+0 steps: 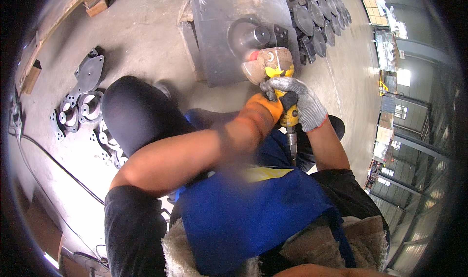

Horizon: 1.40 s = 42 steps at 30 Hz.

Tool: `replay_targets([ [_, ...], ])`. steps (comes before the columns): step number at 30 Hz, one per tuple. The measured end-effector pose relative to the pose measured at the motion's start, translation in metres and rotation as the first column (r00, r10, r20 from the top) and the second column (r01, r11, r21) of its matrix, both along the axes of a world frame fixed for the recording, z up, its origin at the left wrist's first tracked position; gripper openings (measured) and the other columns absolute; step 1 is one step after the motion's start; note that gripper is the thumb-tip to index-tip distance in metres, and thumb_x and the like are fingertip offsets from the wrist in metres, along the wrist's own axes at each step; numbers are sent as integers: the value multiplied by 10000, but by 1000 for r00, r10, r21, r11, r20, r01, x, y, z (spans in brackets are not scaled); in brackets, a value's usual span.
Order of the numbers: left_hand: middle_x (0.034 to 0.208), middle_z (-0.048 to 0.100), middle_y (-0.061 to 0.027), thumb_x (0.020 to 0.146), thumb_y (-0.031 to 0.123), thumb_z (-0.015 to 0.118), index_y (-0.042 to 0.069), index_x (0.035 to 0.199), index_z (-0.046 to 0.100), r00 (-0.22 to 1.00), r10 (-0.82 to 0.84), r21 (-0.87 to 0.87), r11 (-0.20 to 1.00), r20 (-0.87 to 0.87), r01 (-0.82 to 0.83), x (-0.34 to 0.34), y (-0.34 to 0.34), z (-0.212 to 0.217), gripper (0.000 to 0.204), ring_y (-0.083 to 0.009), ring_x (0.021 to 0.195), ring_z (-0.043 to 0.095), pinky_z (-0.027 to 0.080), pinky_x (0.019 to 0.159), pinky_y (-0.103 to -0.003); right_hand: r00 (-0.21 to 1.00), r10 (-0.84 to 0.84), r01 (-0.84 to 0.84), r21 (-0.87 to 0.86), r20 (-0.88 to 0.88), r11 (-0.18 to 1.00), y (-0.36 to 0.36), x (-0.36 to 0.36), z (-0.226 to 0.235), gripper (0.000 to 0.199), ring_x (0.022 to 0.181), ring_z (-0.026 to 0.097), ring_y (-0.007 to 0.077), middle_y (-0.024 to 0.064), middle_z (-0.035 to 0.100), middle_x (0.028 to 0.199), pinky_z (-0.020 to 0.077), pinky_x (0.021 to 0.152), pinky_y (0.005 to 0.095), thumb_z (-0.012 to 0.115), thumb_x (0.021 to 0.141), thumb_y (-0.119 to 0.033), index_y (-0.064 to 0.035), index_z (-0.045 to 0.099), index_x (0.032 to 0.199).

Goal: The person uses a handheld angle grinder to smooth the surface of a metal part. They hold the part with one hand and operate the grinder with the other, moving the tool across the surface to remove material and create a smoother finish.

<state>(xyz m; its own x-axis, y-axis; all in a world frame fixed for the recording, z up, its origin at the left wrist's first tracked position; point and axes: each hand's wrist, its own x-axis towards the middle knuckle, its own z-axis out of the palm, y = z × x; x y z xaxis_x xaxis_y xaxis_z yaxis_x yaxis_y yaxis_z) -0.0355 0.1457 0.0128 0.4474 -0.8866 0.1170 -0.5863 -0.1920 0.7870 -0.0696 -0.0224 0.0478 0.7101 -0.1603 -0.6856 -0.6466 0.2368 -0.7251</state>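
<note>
A yellow angle grinder (287, 116) with a worn, tan-brown guarded head (273, 62) is held in front of me. My left hand (267, 107), in an orange and black glove, is closed round its body. My right hand (303, 100), in a grey knit glove with a red cuff edge, wraps it from the other side, near the head. A metal coupling (291, 139) leads off its lower end. Just beyond the head, a dark round metal part with a raised cylinder (261, 34) lies on a steel-topped table (214, 57). The head hides the part's near edge; contact is unclear.
Rows of similar dark metal parts (312, 18) stand right of the table. More flanged parts (90, 74) lie on the floor at left, near my knee. A dark cable or hose (61, 167) runs along the left floor. Wooden pieces (95, 4) sit at far left.
</note>
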Motion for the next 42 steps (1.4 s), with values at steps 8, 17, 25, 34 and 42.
replay_targets([
  [8,1060,678,-142,951,269,441,152,1101,632,932,164,-80,977,-323,-199,-2,-4,12,270,-299,1010,646,500,880,-407,997,-74,74,-23,26,997,15,2,24,270,718,615,150,86,649,879,520,684,262,613,879,-189,31,612,1035],
  [17,1077,672,-152,909,248,511,130,1142,603,1000,-1,49,999,-25,2,4,10,27,277,-315,1016,644,515,858,-422,998,-2,7,70,-64,998,17,5,22,273,721,592,142,69,615,815,496,705,254,630,848,-197,26,591,1001],
  [25,1090,673,-128,932,314,482,141,1143,598,981,-192,333,923,-31,191,37,20,59,296,-306,1016,640,510,878,-397,998,54,-53,19,-21,998,-30,-1,-33,235,712,597,145,53,615,795,504,680,255,611,871,-202,5,597,984],
  [34,1003,677,-175,856,248,579,72,1123,583,989,-18,176,983,-149,45,27,7,39,320,-325,998,637,506,861,-407,998,-53,56,-60,43,997,-3,7,1,274,761,625,147,67,650,886,519,706,256,620,869,-184,11,612,1060],
  [42,1111,662,-137,939,369,486,111,1145,610,916,109,-161,970,-385,-183,-17,-11,-4,353,-332,1067,605,482,920,-406,999,-32,32,9,1,999,1,-14,7,319,707,603,132,86,642,878,492,659,232,654,849,-166,60,597,1066],
])
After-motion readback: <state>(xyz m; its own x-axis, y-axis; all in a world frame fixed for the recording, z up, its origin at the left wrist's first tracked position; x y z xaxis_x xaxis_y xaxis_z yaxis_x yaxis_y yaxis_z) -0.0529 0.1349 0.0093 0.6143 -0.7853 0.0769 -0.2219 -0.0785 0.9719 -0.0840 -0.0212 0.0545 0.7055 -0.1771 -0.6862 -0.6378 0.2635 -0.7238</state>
